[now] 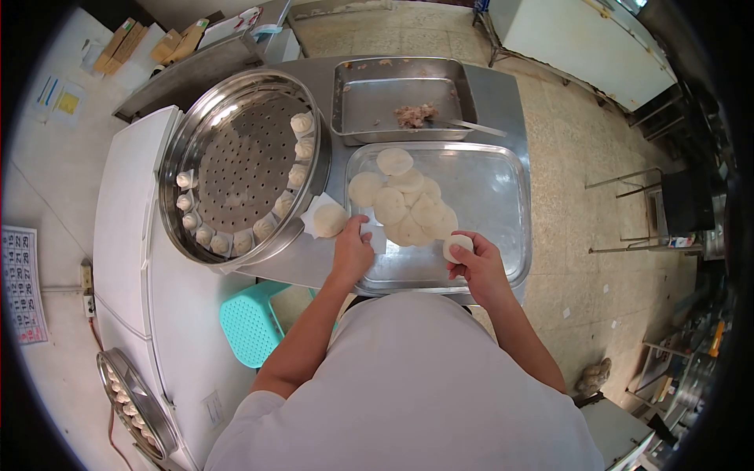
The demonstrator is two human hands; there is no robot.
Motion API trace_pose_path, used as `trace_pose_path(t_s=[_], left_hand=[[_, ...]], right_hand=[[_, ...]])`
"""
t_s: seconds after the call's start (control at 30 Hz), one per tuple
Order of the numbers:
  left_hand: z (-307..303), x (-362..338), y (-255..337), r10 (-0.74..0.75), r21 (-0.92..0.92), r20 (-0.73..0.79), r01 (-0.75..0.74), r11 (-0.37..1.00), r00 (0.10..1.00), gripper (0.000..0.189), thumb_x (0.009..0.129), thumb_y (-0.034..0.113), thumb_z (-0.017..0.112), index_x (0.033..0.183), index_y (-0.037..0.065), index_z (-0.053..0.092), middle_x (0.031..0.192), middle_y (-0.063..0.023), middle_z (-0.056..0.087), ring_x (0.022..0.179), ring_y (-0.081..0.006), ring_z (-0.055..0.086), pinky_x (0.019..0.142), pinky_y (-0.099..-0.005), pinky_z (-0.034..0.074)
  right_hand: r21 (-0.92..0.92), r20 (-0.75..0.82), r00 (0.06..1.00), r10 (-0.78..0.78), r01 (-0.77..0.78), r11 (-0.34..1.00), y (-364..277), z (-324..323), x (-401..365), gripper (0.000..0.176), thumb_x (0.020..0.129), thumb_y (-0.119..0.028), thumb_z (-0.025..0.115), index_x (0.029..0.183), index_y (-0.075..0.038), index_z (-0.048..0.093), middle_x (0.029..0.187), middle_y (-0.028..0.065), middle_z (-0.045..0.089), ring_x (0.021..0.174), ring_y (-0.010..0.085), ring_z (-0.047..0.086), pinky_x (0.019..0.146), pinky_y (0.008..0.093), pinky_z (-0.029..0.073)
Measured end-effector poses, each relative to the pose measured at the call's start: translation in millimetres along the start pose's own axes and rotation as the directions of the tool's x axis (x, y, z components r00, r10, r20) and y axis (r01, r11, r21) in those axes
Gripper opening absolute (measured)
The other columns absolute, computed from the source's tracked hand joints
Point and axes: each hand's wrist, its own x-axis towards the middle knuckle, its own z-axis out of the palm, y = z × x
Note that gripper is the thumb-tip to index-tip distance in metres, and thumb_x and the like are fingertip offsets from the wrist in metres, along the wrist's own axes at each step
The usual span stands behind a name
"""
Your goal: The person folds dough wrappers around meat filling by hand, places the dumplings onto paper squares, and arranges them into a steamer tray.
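My left hand [353, 253] is closed on a small white paper square [375, 238] at the tray's left edge. Just beyond its fingers, a flat dough round [330, 220] rests on another paper square [311, 213]. My right hand [481, 271] pinches a pale dough wrapper [457, 248] between thumb and fingers, over the tray's near right part. Several overlapping dough wrappers [390, 206] lie in the shallow metal tray [495, 177] between the hands.
A large perforated steamer [243, 149] at the left holds several buns [265, 228] along its rim. Behind the tray, a deep metal pan [373, 90] contains meat filling [415, 116] and a flat spatula [479, 126]. A turquoise stool [251, 323] stands below left; another steamer [157, 416] holds buns.
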Motion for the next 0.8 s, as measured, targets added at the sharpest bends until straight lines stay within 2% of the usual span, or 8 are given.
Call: trace_pose_path(t_s=[0.17, 0.27, 0.37, 0.47, 0.57, 0.67, 0.77, 0.8], left_hand=[[0.9, -0.2, -0.8, -0.071, 0.119, 0.043, 0.066, 0.991, 0.997, 0.036, 0.08, -0.007, 0.059, 0.114, 0.001, 0.065, 0.088, -0.0147, 0.071, 0.085, -0.0262, 0.074, 0.073, -0.0383, 0.053], [2.7, 4.0, 1.7, -0.109, 0.161, 0.018, 0.104, 0.981, 0.994, 0.028, 0.082, -0.001, 0.067, 0.111, 0.0, 0.066, 0.084, -0.013, 0.071, 0.081, -0.0259, 0.073, 0.071, -0.0379, 0.053], [2.8, 8.4, 12.8, -0.175, 0.126, 0.093, 0.163, 0.979, 0.98, 0.027, 0.084, 0.009, 0.074, 0.109, -0.001, 0.067, 0.082, -0.0134, 0.07, 0.077, -0.0271, 0.071, 0.071, -0.0384, 0.053], [2.0, 9.4, 22.4, -0.24, 0.067, 0.123, 0.233, 0.97, 0.963, 0.032, 0.085, 0.018, 0.079, 0.109, 0.001, 0.068, 0.08, -0.0143, 0.07, 0.079, -0.0343, 0.069, 0.074, -0.0454, 0.053], [-3.0, 3.9, 21.1, -0.221, 0.109, 0.099, 0.21, 0.972, 0.97, 0.033, 0.082, 0.019, 0.081, 0.108, 0.001, 0.069, 0.09, -0.0137, 0.07, 0.083, -0.034, 0.068, 0.077, -0.044, 0.054], [-13.0, -8.3, 13.7, 0.206, 0.197, 0.051, -0.212, 0.957, 0.977, 0.034, 0.079, 0.018, 0.083, 0.108, 0.005, 0.071, 0.105, -0.0116, 0.067, 0.095, -0.0315, 0.066, 0.081, -0.0426, 0.053], [-18.4, -13.9, 7.6, 0.32, 0.221, 0.207, -0.362, 0.905, 0.925, 0.032, 0.077, 0.015, 0.083, 0.107, 0.009, 0.072, 0.113, -0.009, 0.064, 0.107, -0.0299, 0.061, 0.087, -0.0419, 0.053], [-18.1, -13.1, 3.3, 0.302, 0.192, 0.215, -0.344, 0.919, 0.929, 0.033, 0.076, 0.016, 0.084, 0.106, 0.009, 0.073, 0.112, -0.0088, 0.064, 0.108, -0.0297, 0.061, 0.088, -0.0416, 0.052]], right_hand=[[-0.008, 0.006, 1.0, 0.006, -0.006, 1.0, -0.3, 2.1, 0.4, 0.036, 0.097, -0.014, 0.071, 0.128, 0.002, 0.059, 0.098, 0.0088, 0.068, 0.073, 0.0155, 0.066, 0.06, 0.0288, 0.055], [-0.013, 0.009, 1.0, 0.005, -0.005, 1.0, -0.1, 2.5, 0.0, 0.036, 0.097, -0.013, 0.071, 0.128, 0.002, 0.06, 0.098, 0.0088, 0.068, 0.073, 0.0154, 0.066, 0.06, 0.0288, 0.055], [-0.018, 0.015, 1.0, 0.008, -0.008, 1.0, 1.6, 1.5, 0.4, 0.036, 0.097, -0.014, 0.071, 0.128, 0.002, 0.059, 0.098, 0.0088, 0.068, 0.073, 0.0153, 0.066, 0.06, 0.0289, 0.055], [-0.025, 0.017, 1.0, 0.006, -0.006, 1.0, 0.3, 2.4, 0.6, 0.037, 0.097, -0.014, 0.071, 0.127, 0.003, 0.059, 0.099, 0.0094, 0.068, 0.074, 0.0154, 0.066, 0.06, 0.0293, 0.055], [-0.028, 0.015, 1.0, 0.0, 0.0, 1.0, -3.3, 3.2, -0.7, 0.038, 0.096, -0.014, 0.072, 0.127, 0.004, 0.059, 0.099, 0.0101, 0.068, 0.075, 0.0154, 0.066, 0.061, 0.0295, 0.056], [-0.035, 0.013, 1.0, 0.0, 0.0, 0.999, -3.5, 2.3, -1.1, 0.037, 0.097, -0.014, 0.071, 0.128, 0.003, 0.059, 0.098, 0.0086, 0.067, 0.073, 0.0152, 0.066, 0.06, 0.0287, 0.055], [-0.047, 0.014, 1.0, 0.01, -0.009, 0.999, -2.9, 1.4, -0.2, 0.037, 0.097, -0.014, 0.071, 0.128, 0.003, 0.059, 0.098, 0.0087, 0.067, 0.074, 0.0152, 0.066, 0.06, 0.0287, 0.055], [-0.052, 0.016, 1.0, 0.013, -0.012, 0.999, -3.3, 1.7, 0.3, 0.037, 0.097, -0.015, 0.071, 0.127, 0.003, 0.059, 0.098, 0.0088, 0.067, 0.074, 0.0152, 0.066, 0.06, 0.0287, 0.055]])
